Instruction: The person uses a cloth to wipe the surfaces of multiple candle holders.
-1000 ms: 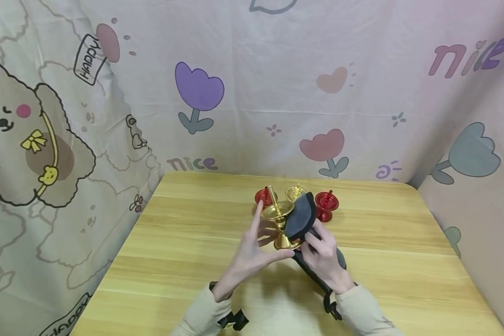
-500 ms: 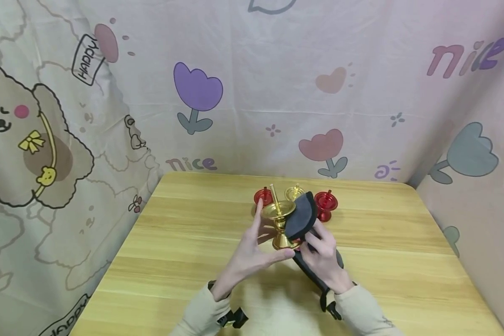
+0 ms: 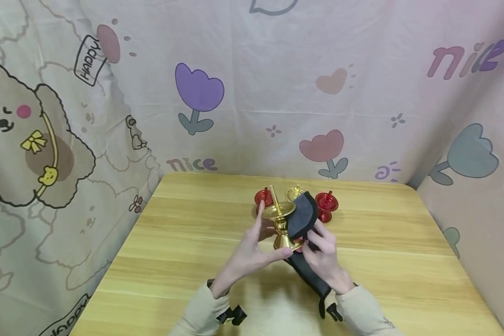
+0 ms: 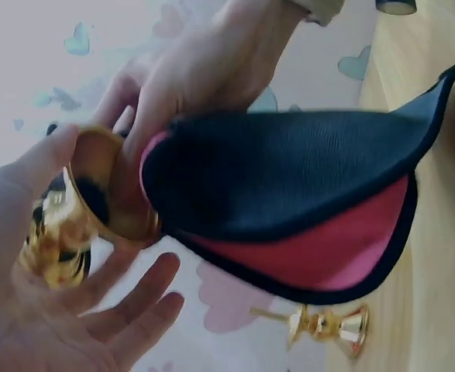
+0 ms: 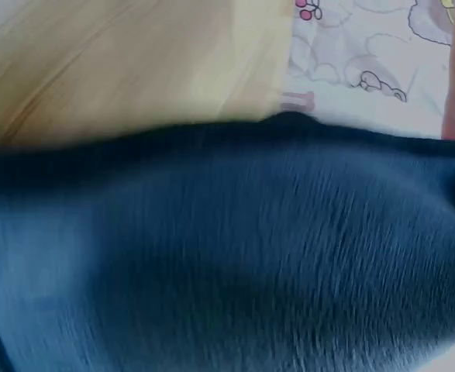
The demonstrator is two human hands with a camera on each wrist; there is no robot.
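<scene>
In the head view, a gold candlestick (image 3: 281, 227) with a wide dish and an upright rod leans slightly above the table. My left hand (image 3: 248, 249) holds it, thumb at the foot's rim and index finger up by the dish. A dark grey cloth (image 3: 301, 218), edged in black, is pinched in my right hand (image 3: 324, 256) against the candlestick's foot. From the left wrist, the hollow underside of the foot shows with right-hand fingers at it, and the cloth's pink side (image 4: 343, 252) is visible. Grey cloth (image 5: 243, 263) fills most of the right wrist view, hiding the right fingers.
Behind the hands stand a red candlestick (image 3: 263, 198) at left, a partly covered gold one (image 3: 294, 192) in the middle and another red one (image 3: 326, 203) at right. The wooden table (image 3: 185, 233) meets a printed fabric backdrop (image 3: 252, 93) at its far edge.
The hanging lower part of the cloth has swung left and spread out below the right hand. The right fingers have shifted slightly at the foot. Both hands otherwise keep their places.
</scene>
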